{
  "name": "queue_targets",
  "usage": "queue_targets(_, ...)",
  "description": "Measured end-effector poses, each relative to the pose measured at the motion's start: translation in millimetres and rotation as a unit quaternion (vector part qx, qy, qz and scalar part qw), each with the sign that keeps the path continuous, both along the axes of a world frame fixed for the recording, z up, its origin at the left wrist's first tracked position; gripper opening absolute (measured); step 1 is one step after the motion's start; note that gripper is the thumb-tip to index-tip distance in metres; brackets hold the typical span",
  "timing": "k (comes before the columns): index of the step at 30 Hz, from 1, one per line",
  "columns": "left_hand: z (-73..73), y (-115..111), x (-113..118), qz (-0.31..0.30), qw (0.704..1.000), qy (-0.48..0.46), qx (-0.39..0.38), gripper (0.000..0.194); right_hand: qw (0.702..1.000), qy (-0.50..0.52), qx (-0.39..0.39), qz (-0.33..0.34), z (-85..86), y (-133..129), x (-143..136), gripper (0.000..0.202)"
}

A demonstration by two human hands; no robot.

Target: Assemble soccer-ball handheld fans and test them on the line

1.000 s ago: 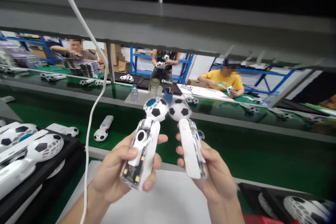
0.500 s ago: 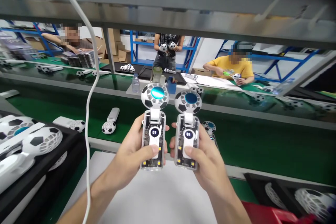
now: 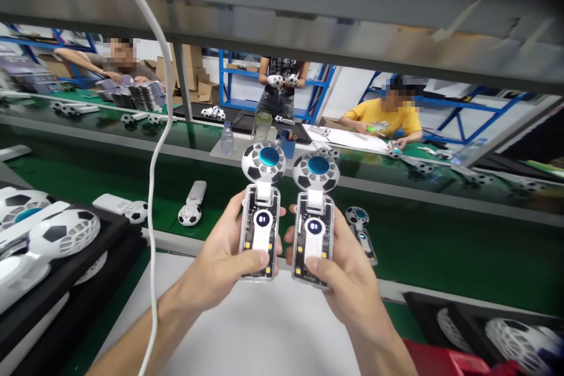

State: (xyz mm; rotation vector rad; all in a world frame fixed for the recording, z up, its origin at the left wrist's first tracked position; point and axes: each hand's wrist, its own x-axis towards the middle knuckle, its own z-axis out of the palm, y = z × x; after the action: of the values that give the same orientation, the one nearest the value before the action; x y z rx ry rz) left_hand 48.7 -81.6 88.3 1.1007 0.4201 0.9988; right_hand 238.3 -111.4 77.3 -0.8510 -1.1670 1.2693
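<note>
Two handheld fans with football-patterned heads and clear-fronted bodies are held upright, side by side and slightly apart. My left hand is wrapped around the left handheld fan, its thumb pressing low on the white front strip. Around the right handheld fan my right hand is closed the same way, thumb on the strip. Each body has a small round lit display with digits, and each head a blue centre disc. Beneath both hands lies a white sheet.
A white cable hangs at the left. Other fans lie on the green conveyor, one just beyond my right hand. Black trays with fans flank me. A red bin sits lower right. Several people work across the line.
The left fan's disc has lost its bright glare, and the right fan's disc looks brighter. Both hands stay nearly in place. Across the line, the yellow-shirted person's hands and fan have moved lower.
</note>
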Motion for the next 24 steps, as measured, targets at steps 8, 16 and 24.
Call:
queue_targets(8,-0.3,-0.4,4.5,0.001,1.000,0.005,-0.007,0.061,1.000,0.013,0.012,-0.010,-2.1,2.7,-0.5,0.069)
queue_targets(16,1.5,-1.8,3.6,0.000,1.000,-0.023,-0.016,0.065,0.999,0.025,0.023,0.002,-0.4,-0.4,-5.2,0.068)
queue_targets(24,1.8,-3.2,7.1,-0.013,0.999,-0.041,-0.020,0.061,0.999,0.017,0.017,0.022,2.7,-2.4,-5.6,0.067)
